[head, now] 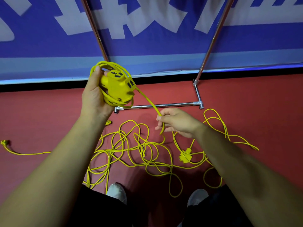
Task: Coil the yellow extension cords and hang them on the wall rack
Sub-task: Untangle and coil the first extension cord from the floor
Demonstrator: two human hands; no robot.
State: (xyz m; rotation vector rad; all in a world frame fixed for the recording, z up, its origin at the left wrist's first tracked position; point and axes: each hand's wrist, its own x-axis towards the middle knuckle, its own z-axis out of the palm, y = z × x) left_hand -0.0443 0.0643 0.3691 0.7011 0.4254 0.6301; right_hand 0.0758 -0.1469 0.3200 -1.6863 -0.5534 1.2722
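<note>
The job looks barely begun: the left hand [94, 94], raised just above the left end of the rack's bottom bar [172, 104], grips a few loops of yellow cord [105, 63] and a socket block [117, 82]. Most cord lies in a tangle [127, 150] on the floor before that bar. Just below the bar's middle, the right hand [177, 122] curls its fingers round the strand [148, 101] coming from the loops.

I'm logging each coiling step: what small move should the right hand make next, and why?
Probably carry the right hand up to the left hand, adding a loop to the coil: it pinches the cord leaving that coil, with much slack on the floor.
</note>
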